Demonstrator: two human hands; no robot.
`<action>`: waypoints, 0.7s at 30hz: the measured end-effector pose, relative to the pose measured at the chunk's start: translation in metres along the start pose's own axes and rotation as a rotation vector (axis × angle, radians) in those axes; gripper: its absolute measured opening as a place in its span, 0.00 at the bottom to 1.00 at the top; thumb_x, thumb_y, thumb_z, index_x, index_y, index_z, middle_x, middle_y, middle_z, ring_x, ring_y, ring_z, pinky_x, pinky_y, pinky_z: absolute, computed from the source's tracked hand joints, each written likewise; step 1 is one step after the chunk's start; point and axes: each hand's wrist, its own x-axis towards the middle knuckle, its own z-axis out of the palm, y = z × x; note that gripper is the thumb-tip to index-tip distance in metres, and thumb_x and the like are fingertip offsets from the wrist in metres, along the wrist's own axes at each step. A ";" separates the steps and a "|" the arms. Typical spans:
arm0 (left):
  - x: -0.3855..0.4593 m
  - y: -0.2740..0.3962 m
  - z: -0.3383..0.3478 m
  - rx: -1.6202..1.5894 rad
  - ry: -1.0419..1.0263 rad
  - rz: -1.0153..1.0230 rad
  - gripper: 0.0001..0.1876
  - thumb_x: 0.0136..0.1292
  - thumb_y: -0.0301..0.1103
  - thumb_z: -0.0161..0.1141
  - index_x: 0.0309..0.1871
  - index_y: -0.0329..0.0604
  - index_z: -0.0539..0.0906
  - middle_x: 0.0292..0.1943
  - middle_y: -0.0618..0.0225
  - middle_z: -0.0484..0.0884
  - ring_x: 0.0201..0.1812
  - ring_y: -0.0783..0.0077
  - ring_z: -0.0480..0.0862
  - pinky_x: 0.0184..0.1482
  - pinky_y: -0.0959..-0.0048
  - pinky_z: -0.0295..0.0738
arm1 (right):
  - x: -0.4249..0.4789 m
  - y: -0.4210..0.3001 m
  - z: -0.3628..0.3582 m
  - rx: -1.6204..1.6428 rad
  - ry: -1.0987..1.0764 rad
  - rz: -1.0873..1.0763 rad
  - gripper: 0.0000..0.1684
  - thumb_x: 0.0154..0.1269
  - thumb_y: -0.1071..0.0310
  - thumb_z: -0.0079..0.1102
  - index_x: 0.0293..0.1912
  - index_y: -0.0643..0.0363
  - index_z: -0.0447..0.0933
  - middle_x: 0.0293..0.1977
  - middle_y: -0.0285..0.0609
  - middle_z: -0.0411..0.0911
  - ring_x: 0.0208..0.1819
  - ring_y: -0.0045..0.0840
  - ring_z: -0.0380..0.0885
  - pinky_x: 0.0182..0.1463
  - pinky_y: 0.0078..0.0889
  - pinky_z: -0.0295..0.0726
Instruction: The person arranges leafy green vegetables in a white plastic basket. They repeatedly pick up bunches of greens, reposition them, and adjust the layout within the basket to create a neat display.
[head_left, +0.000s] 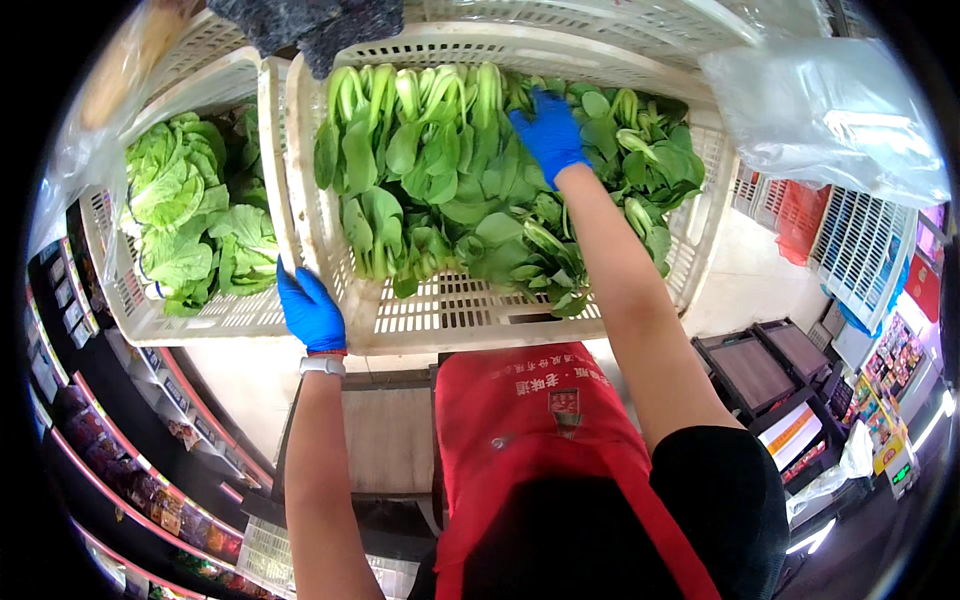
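A white slatted plastic crate (480, 337) in front of me holds many heads of bok choy (435, 161), the upper left ones lined up with pale stems away from me. My right hand (551, 135), in a blue glove, reaches onto the leaves near the crate's upper middle with fingers spread; whether it grips a stem cannot be told. My left hand (311, 307), also blue-gloved, rests at the near corner where this crate meets a second white crate (202, 334). That one holds leafy green lettuce-like heads (176, 176), some banded.
Clear plastic bags (825, 112) hang at the upper right, with a dark grey cloth (315, 26) over the far rim. Store shelves (142, 457) with packaged goods stand left. Dark trays (750, 367), a white basket (862, 247) and a red bag (802, 217) are at right.
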 end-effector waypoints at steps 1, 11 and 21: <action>0.002 0.004 0.001 0.018 -0.002 0.007 0.21 0.69 0.36 0.44 0.61 0.33 0.65 0.51 0.50 0.75 0.49 0.63 0.76 0.52 0.70 0.68 | 0.002 0.004 0.009 -0.016 0.037 -0.033 0.38 0.56 0.56 0.54 0.62 0.65 0.57 0.60 0.63 0.59 0.62 0.49 0.59 0.63 0.42 0.62; 0.000 0.008 0.001 0.019 0.001 -0.009 0.21 0.70 0.37 0.43 0.61 0.32 0.64 0.51 0.51 0.75 0.49 0.65 0.76 0.52 0.71 0.68 | -0.040 0.067 -0.081 0.330 0.584 -0.137 0.21 0.56 0.67 0.53 0.51 0.60 0.73 0.44 0.55 0.76 0.46 0.43 0.76 0.50 0.37 0.74; -0.001 -0.004 0.003 -0.022 -0.008 -0.002 0.21 0.70 0.37 0.43 0.61 0.33 0.65 0.52 0.52 0.75 0.50 0.64 0.76 0.52 0.71 0.68 | -0.082 0.118 -0.155 0.050 0.115 0.255 0.25 0.49 0.59 0.65 0.47 0.61 0.75 0.38 0.48 0.80 0.40 0.31 0.79 0.45 0.29 0.75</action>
